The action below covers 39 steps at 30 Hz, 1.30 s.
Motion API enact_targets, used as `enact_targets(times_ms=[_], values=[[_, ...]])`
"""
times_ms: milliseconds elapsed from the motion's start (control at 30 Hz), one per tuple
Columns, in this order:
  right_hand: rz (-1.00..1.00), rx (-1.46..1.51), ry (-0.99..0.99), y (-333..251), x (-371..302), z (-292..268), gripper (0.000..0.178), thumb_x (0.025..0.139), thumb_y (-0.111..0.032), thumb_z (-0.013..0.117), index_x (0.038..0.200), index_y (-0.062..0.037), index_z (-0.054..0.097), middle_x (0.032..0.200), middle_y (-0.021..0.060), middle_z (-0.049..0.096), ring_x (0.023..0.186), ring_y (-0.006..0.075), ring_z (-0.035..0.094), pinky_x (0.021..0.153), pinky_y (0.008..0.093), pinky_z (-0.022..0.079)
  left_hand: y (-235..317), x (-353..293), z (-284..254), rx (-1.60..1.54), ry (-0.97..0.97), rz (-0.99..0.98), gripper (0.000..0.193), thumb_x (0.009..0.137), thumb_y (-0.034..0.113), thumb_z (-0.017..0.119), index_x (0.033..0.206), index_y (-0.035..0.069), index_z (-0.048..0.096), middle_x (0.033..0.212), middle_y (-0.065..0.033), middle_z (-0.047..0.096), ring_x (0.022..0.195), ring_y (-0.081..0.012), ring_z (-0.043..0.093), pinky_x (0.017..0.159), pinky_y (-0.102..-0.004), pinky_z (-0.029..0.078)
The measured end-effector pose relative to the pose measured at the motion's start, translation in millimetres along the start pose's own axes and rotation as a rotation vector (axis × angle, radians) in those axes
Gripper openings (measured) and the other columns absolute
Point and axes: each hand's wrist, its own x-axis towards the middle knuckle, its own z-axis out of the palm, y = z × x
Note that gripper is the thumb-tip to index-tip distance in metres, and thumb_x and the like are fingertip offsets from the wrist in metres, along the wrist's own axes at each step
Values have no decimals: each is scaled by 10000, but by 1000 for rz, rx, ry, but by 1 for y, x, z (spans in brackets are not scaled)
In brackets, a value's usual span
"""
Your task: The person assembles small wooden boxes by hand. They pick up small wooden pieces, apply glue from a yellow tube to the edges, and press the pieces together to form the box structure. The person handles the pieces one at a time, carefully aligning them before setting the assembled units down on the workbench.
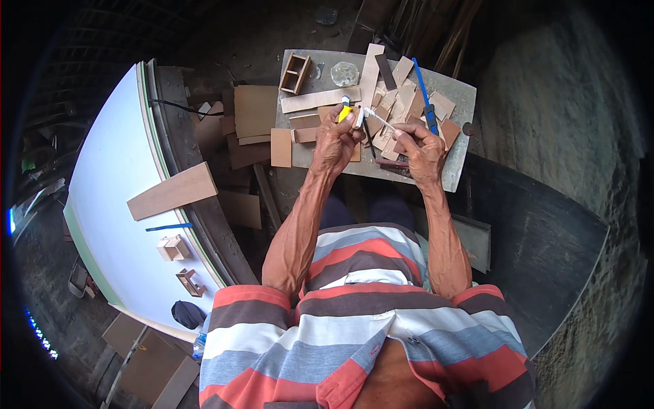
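Over the near side of a small grey table (381, 59), my left hand (331, 144) is closed on a small yellow thing (345, 114) with a pale tip, whose kind I cannot make out. At the same fingertips sits a small piece with a white face (360, 118). My right hand (425, 153) pinches a thin stick (385, 123); its whitish end points at that piece, and whether they touch is unclear. Beneath and beyond both hands lie several thin wood offcuts (415, 102). A blue strip with a dark grip (430, 117) rests on them, right of centre.
A two-compartment wooden box (294, 73) and a clear glass dish (345, 75) stand at the table's far side. To my left, a large white panel (112, 184) carries a wood plank (172, 191), a blue strip (168, 227) and two small wooden pieces (174, 248). A dark board (538, 238) lies right.
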Motion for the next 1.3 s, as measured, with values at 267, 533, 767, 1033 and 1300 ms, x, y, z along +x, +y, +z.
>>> enact_targets(times_ms=[267, 533, 767, 1033, 1300], values=[[-151, -97, -60, 3, -12, 4, 129, 861, -56, 627, 932, 24, 700, 770, 39, 656, 668, 80, 627, 573, 225, 585, 3, 0, -2, -10, 72, 18, 587, 905, 6, 578, 1366, 1, 215, 981, -135, 573, 702, -156, 550, 635, -291, 487], [-295, -69, 99, 20, -5, 20, 98, 832, -12, 670, 922, 8, 705, 926, 48, 642, 702, 85, 629, 551, 206, 535, -1, 0, 0, -4, 58, 15, 523, 907, 5, 577, 1331, -9, 270, 983, -125, 575, 743, -155, 554, 618, -276, 483], [-272, -64, 44, 31, -8, 17, 95, 813, 34, 664, 898, 18, 703, 926, 67, 641, 742, 105, 638, 617, 220, 527, -1, 1, -4, -46, 55, 16, 482, 913, -2, 567, 1311, -14, 296, 979, -121, 579, 741, -149, 552, 609, -270, 478], [-377, -181, 91, 16, -5, 13, 93, 800, 43, 655, 876, 19, 704, 863, 81, 651, 755, 142, 656, 628, 243, 526, -1, -3, -1, -43, 39, 4, 442, 917, 20, 571, 1286, -16, 330, 957, -108, 580, 705, -143, 539, 608, -266, 467], [-315, -205, 182, 27, 13, 11, 96, 785, 16, 668, 869, 0, 713, 852, 65, 655, 737, 135, 627, 635, 261, 501, -4, -9, 2, 1, 44, 2, 366, 914, 31, 577, 1228, -17, 396, 925, -83, 567, 688, -138, 529, 635, -281, 468]])
